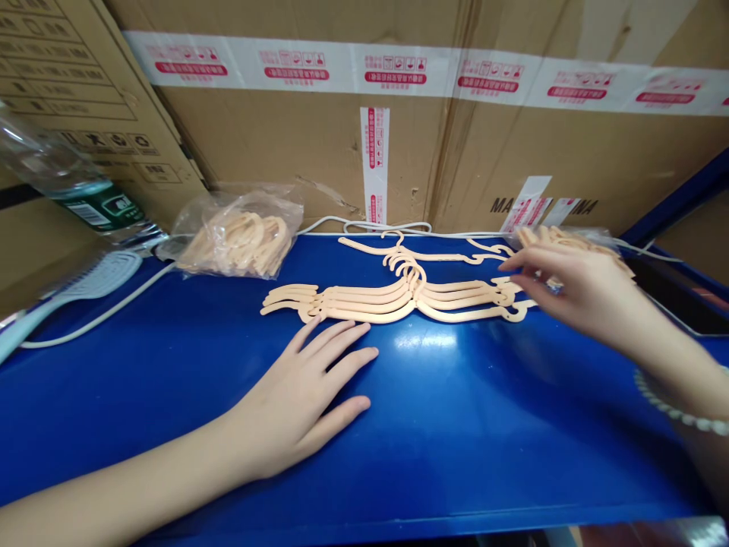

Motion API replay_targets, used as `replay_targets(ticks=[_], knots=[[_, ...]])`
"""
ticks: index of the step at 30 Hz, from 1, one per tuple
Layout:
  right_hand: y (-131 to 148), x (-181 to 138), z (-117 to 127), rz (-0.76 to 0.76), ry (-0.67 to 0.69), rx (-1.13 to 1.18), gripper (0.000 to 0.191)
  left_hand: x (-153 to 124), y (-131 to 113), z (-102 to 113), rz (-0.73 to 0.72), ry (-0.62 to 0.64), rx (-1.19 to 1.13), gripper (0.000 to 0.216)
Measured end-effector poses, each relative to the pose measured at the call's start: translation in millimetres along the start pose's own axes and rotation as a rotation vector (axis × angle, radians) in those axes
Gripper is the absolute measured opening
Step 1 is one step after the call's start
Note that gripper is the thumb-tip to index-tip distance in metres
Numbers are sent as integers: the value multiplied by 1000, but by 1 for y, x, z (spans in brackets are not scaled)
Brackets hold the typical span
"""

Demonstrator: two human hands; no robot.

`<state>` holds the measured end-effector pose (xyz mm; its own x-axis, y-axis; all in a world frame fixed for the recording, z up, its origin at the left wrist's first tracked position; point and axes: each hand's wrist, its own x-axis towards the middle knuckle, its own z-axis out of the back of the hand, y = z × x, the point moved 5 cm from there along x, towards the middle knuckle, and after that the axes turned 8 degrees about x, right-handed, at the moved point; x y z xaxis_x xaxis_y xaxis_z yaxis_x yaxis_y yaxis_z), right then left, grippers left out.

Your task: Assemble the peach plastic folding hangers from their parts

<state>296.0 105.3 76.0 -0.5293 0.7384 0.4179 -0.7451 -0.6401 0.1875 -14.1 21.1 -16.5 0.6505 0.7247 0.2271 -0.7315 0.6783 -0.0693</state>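
Several peach plastic hangers point(392, 298) lie stacked flat in the middle of a blue shelf point(444, 425). One more hanger point(424, 253) lies apart just behind them. My left hand point(301, 395) rests flat on the shelf with fingers spread, its fingertips just short of the stack's left end. My right hand point(569, 285) hovers at the stack's right end, fingers stretched out toward the hanger tips; it holds nothing. Behind that hand, a clear bag of more hangers point(575, 241) is partly hidden.
A clear plastic bag of hangers point(242, 232) sits at the back left. A water bottle point(68, 182), a light blue hairbrush point(85, 285) and a white cable point(96, 319) are at far left. Cardboard boxes point(399, 121) wall off the back. A dark flat device point(683, 296) lies at right.
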Motion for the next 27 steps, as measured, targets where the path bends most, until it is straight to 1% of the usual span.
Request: replay_targets(ticks=[2, 3, 5, 7, 10, 13, 16, 19, 22, 27], knots=[[-7, -1, 18, -51, -84, -5, 14, 0, 1, -1, 1, 14, -1, 44], [-11, -2, 23, -72, -103, -1, 13, 0, 1, -2, 1, 21, -1, 45], [-18, -3, 27, -90, -80, -3, 13, 0, 2, -2, 6, 29, -1, 45], [-24, -3, 21, -91, 22, -32, 13, 0, 1, -3, 10, 31, -2, 45], [-28, -4, 3, -124, 228, -38, 13, -1, 0, -2, 16, 23, -9, 44], [-21, -6, -16, -125, 417, 38, 11, -1, 0, -1, 17, 18, -11, 45], [-10, -9, -28, -79, 520, 84, 14, -2, 0, -1, 22, 9, -10, 45], [-6, -10, -34, -63, 547, 79, 16, -2, 0, 1, 37, -22, -12, 44], [-9, -12, -35, -81, 563, 58, 16, -3, 2, 1, 62, -38, -11, 44], [-11, -13, -34, -41, 527, 53, 19, -3, 3, -1, 81, -29, 3, 45]])
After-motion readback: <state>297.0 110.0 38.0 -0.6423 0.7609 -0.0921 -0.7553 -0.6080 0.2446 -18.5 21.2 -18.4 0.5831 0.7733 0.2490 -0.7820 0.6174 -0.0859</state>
